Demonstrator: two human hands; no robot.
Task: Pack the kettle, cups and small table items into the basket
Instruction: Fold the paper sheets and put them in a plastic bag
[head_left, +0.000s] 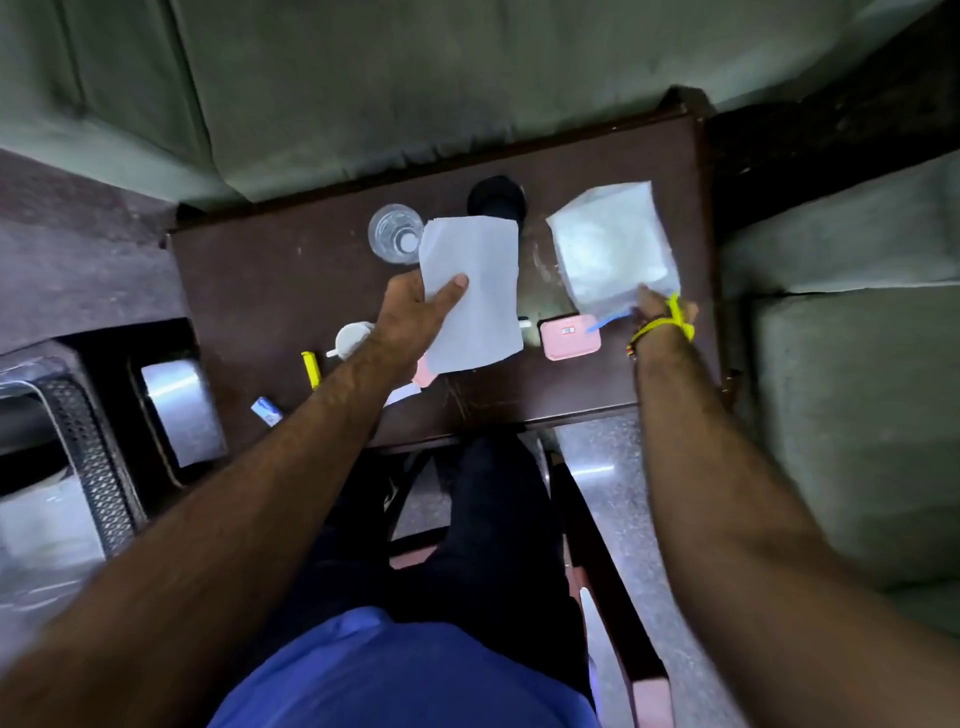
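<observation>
My left hand (415, 312) holds a white sheet of paper (475, 291) above the dark wooden table (270, 291), thumb on top. My right hand (657, 317), a yellow band at its wrist, grips the near corner of a clear plastic bag (610, 244) lying on the table's right side. On the table stand a clear glass (392, 234), a black round object (496, 197) partly behind the paper, a small white cup (350, 338), a pink box (569, 338), a yellow marker (310, 369) and a small blue-and-white packet (266, 410).
A black mesh basket (88, 457) with something shiny inside sits on the floor at the left. A green sofa (363, 88) runs behind the table and another cushion (852, 389) stands at the right. My legs fill the gap at the table's near edge.
</observation>
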